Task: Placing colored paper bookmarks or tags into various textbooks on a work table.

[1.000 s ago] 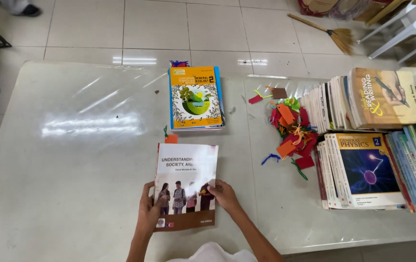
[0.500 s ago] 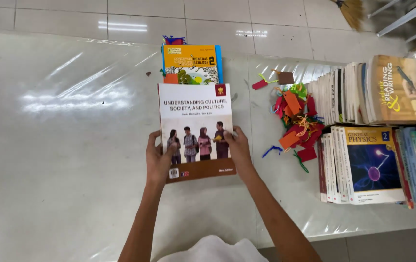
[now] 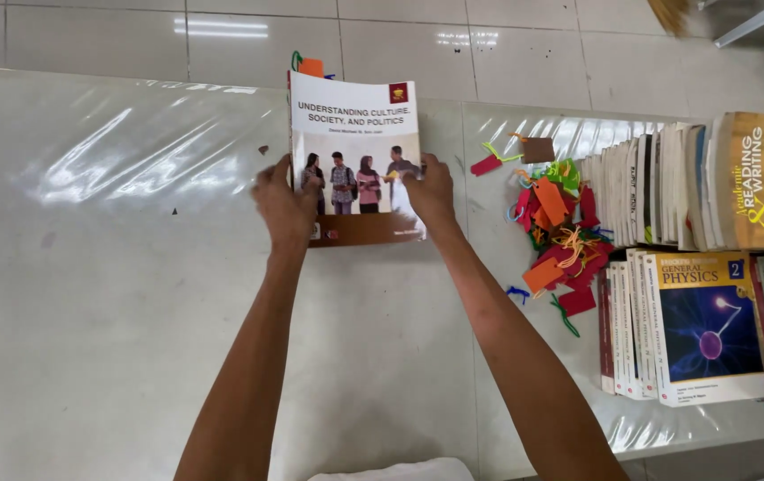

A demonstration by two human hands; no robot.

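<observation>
White book [image 3: 355,134] between both hands [image 3: 286,207]

White-and-brown book [image 3: 355,125], red-orange tags [image 3: 556,223]

Both arms outstretched, left hand [image 3: 284,207] and right hand [image 3: 431,194] in closed grip

White-and-brown softcover book [image 3: 353,125], cover up showing four people, gripped at both lower edges
</observation>
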